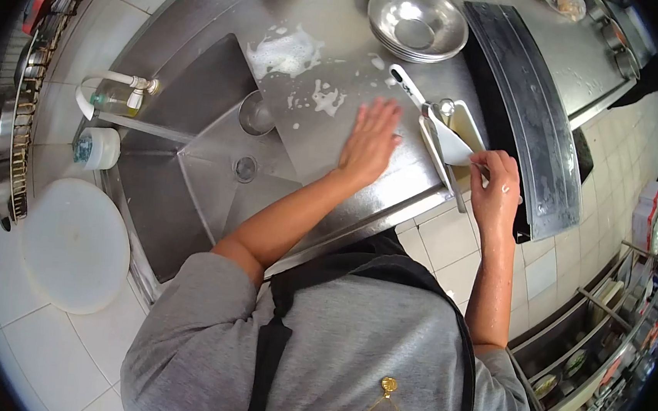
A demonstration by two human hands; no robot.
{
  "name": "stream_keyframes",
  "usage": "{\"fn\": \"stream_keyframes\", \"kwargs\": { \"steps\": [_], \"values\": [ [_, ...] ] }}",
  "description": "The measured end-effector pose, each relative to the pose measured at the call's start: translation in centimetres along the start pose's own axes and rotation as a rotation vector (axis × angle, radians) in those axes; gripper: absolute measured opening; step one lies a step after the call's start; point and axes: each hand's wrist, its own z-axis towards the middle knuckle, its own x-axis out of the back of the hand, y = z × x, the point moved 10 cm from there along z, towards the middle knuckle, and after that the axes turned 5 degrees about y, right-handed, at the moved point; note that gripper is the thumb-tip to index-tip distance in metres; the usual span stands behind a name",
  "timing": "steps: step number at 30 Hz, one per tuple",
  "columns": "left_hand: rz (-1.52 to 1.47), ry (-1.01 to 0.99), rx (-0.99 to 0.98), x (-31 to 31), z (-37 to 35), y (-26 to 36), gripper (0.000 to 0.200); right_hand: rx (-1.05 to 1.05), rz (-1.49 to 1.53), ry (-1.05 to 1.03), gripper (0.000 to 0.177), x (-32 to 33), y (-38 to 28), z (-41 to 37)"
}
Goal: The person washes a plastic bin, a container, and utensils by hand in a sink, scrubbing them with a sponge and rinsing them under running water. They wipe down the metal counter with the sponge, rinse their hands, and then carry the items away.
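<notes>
My left hand point(372, 143) is stretched out, palm down, over the wet steel counter point(326, 147), holding nothing. At the counter's front edge, my right hand point(497, 180) has its fingers pinched together beside a cream rectangular container point(469, 124); what they hold is something I cannot make out. Several utensils lie in and across that container. One is a white utensil point(451, 144) with a long handle, its broad head near my right fingertips. A metal handle point(454, 188) sticks out over the counter edge.
Water runs from a tap point(126, 80) into the steel sink point(198, 102), where a metal bowl point(257, 112) sits. Soap foam point(287, 51) spreads on the counter. Stacked steel bowls point(417, 23) stand behind. A black-sided unit point(522, 105) borders the right; a white round board point(75, 246) leans left.
</notes>
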Motion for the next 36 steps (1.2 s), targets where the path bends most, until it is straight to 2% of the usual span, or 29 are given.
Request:
{"fn": "stream_keyframes", "kwargs": {
  "steps": [2, 3, 6, 10, 11, 12, 13, 14, 15, 16, 17, 18, 19, 20, 21, 22, 23, 26, 29, 30, 31, 33, 34, 35, 36],
  "values": [
    [0.087, -0.09, -0.163, -1.4, 1.4, 1.1, 0.039, -0.032, -0.01, -0.003, 0.011, 0.0, 0.1, 0.2],
    [0.272, -0.229, -0.14, -3.0, 2.6, -0.4, 0.046, -0.011, -0.048, 0.007, 0.011, 0.4, -0.5, 0.4],
    [0.321, -0.006, -0.165, -2.3, 6.9, -4.3, 0.045, -0.035, -0.068, 0.02, 0.01, 0.6, -0.8, 0.6],
    [0.45, 0.125, 0.101, 3.9, 8.3, -15.7, 0.044, 0.003, -0.103, 0.027, 0.009, 1.4, -1.7, 0.8],
    [0.54, 0.064, 0.249, 6.1, 7.4, -20.3, 0.048, 0.001, -0.108, 0.034, 0.008, 1.8, -1.7, 0.7],
    [0.428, 0.31, 0.24, 9.8, 5.1, -24.5, 0.048, -0.003, -0.112, 0.044, 0.008, 2.2, -1.7, 0.6],
    [0.337, 0.135, 0.713, 13.5, 2.2, -27.4, 0.045, -0.032, -0.094, 0.036, 0.007, 2.5, -1.4, 0.4],
    [0.526, 0.166, 0.624, 15.2, -1.4, -36.8, 0.041, -0.016, -0.089, 0.039, 0.007, 3.0, -1.6, 0.2],
    [0.482, -0.002, 0.883, 17.0, -6.3, -41.0, 0.041, -0.003, -0.086, 0.054, 0.007, 3.5, -1.7, 0.2],
    [0.446, 0.104, 0.979, 19.5, -9.0, -41.2, 0.039, 0.005, -0.085, 0.07, 0.007, 4.0, -1.7, 0.0],
    [0.414, 0.361, 0.965, 22.1, -9.5, -38.8, 0.037, -0.01, -0.088, 0.063, 0.009, 4.1, -1.4, -0.1],
    [0.391, 0.531, 0.878, 22.9, -8.7, -35.8, 0.036, -0.023, -0.083, 0.079, 0.01, 4.3, -1.1, -0.1],
    [0.364, 0.614, 0.757, 21.9, -6.9, -32.4, 0.034, -0.036, -0.075, 0.086, 0.01, 4.3, -1.0, -0.2],
    [0.298, 0.613, 0.562, 19.2, -4.5, -28.8, 0.037, -0.043, -0.066, 0.097, 0.011, 4.3, -1.0, -0.1],
    [0.28, 0.409, 0.594, 15.9, -1.3, -23.9, 0.038, -0.037, -0.059, 0.109, 0.011, 4.4, -1.4, 0.1],
    [0.173, 0.508, 0.399, 13.4, 0.7, -18.3, 0.038, -0.04, -0.058, 0.113, 0.011, 4.5, -1.7, 0.2],
    [0.023, 0.459, 0.33, 10.2, 2.6, -15.2, 0.038, -0.041, -0.058, 0.123, 0.011, 4.7, -2.1, 0.4],
    [0.144, 0.233, 0.099, 1.4, 7.7, -10.1, 0.036, 0.032, -0.063, 0.183, 0.013, 5.7, -3.9, 0.7],
    [0.359, 0.247, 0.118, 0.9, 12.4, -14.5, 0.036, 0.109, -0.044, 0.249, 0.016, 6.7, -6.4, -0.1],
    [0.359, 0.225, 0.21, 1.8, 13.7, -18.4, 0.037, 0.144, 0.042, 0.205, 0.016, 5.9, -7.4, -0.5],
    [0.358, 0.202, 0.301, 3.7, 14.0, -22.8, 0.038, 0.179, 0.129, 0.161, 0.016, 4.9, -8.7, -1.0],
    [0.57, 0.384, 0.283, 10.2, 11.8, -26.9, 0.032, 0.228, 0.33, 0.014, 0.015, 1.4, -10.9, -2.3],
    [0.55, 0.402, 0.469, 12.8, 9.0, -33.2, 0.033, 0.243, 0.445, -0.089, 0.014, -1.6, -11.9, -3.2],
    [0.366, 0.415, 0.708, 16.4, 5.5, -35.3, 0.032, 0.22, 0.51, -0.207, 0.021, -4.7, -12.7, -3.7],
    [0.714, -0.013, 0.653, 17.2, 2.9, -39.9, 0.031, 0.197, 0.574, -0.326, 0.029, -8.0, -13.4, -4.0]
  ]
}}
